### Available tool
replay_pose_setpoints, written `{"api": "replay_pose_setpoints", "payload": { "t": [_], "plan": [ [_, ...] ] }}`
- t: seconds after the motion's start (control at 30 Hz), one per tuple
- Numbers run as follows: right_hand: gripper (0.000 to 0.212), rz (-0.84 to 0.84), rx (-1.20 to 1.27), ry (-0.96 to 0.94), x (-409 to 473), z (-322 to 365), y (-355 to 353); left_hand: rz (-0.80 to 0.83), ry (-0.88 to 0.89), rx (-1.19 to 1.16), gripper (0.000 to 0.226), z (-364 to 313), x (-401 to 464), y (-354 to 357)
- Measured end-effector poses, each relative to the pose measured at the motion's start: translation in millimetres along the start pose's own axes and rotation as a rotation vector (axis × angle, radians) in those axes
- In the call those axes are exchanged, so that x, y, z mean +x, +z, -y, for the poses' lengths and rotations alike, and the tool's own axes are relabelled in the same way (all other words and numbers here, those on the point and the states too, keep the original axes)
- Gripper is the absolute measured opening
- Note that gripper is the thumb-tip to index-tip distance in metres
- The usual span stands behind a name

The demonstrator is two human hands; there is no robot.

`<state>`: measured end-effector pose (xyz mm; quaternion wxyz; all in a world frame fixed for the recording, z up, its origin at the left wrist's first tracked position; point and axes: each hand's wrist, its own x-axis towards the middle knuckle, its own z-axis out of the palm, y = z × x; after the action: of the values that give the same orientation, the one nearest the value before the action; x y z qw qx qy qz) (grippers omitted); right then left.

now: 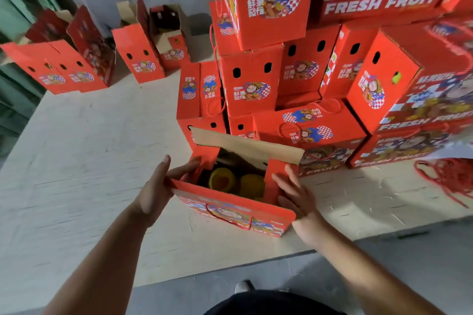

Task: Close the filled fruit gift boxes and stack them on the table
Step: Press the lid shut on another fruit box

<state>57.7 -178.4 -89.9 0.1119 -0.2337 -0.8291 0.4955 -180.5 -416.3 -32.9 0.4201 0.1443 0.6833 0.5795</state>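
Bare surface (84, 151) lies left of the open box (230, 186); stacked boxes (307, 84) wall off behind and right; more open boxes (76, 64) stand far left.

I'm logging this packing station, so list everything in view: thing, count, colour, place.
open box: one, red, near table edge, flaps up, between both hands
fruit: several, in yellow net sleeves, inside open box
closed boxes: many, red, stacked at right rear
unclosed boxes: several, red, far left against the wall
cords: a pile, red, right edge of table
table: one, pale
shoe: one, on grey floor below
left hand: holds the box's left end flap
right hand: fingers straight, on the right end flap
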Motion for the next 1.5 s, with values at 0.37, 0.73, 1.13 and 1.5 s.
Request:
{"api": "replay_pose_setpoints", "payload": {
  "t": [0.37,0.73,1.13,1.5],
  "plan": [
    [0.032,0.126,-0.115,-0.106,9.0,-16.8,-24.9,0.381,0.086,0.979,0.098,29.0,-46.3,-19.9],
    [0.034,-0.232,0.663,0.319,-11.1,12.5,-13.3,-0.313,0.157,0.222,0.061,67.0,-5.9,23.8],
    [0.103,-0.001,-0.781,-0.174,-12.0,17.3,11.0,-0.305,0.765,1.215,0.096,71.6,0.0,19.2],
    [0.095,0.196,-0.978,-0.216,19.1,15.6,0.4,-0.188,0.727,1.331,0.103,51.9,11.8,18.8]
  ]
}}
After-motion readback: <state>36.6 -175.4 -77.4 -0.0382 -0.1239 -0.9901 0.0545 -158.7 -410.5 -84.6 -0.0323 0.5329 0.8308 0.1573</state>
